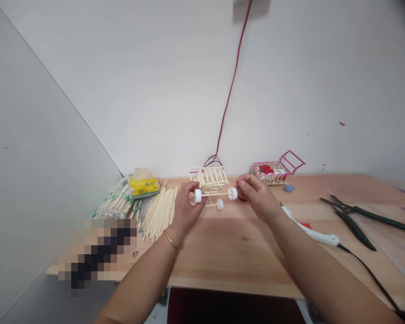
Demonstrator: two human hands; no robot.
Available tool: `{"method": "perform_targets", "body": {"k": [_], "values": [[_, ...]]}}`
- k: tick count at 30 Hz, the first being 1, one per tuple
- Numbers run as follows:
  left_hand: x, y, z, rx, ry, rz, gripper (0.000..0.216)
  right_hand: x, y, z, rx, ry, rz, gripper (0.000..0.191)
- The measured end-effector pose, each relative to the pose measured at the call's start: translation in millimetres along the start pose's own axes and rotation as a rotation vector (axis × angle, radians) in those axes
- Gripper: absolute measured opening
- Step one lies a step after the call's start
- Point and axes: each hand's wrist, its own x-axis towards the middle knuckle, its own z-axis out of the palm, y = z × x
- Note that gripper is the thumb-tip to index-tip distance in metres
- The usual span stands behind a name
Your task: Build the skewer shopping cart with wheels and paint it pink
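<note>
My left hand [188,204] is closed around a small wheeled frame of thin wooden sticks [214,194], held above the table. White bottle caps serve as its wheels: one cap [198,195] lies against my left fingers, another cap [232,193] sits at the right end of the near stick, and a third [220,204] shows lower down. Just right of the frame, apart from it, my right hand [255,193] has thumb and fingers pinched together; what they hold, if anything, is hidden. Something dark red [242,196] shows beneath those fingers, too unclear to name.
Behind the frame stands a stick-built basket [212,177]. A pink-edged stick cart [272,173] is at the back right. Loose sticks [160,211] and a yellow packet [143,186] lie left. On the right are a white corded hot tool [313,233] and green-handled cutters [354,220].
</note>
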Motion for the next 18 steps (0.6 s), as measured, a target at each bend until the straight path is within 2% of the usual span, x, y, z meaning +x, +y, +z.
{"method": "perform_targets", "body": {"k": [4,7,12,18], "values": [[1.8,10.7,-0.9,0.021,-0.065,0.18,0.035,0.0,-2.0,1.1,0.142,-0.1,0.111,0.045],[2.7,14.3,-1.0,0.016,-0.115,0.222,0.033,-1.5,-5.1,0.1,0.136,-0.174,0.136,0.05],[2.4,10.2,-2.0,0.036,-0.15,0.2,0.028,-3.1,-9.3,-0.1,0.172,-0.211,0.065,0.029],[2.4,6.6,-0.9,-0.022,-0.139,0.09,0.03,-7.2,-14.2,3.3,0.095,-0.223,-0.033,0.023]]}}
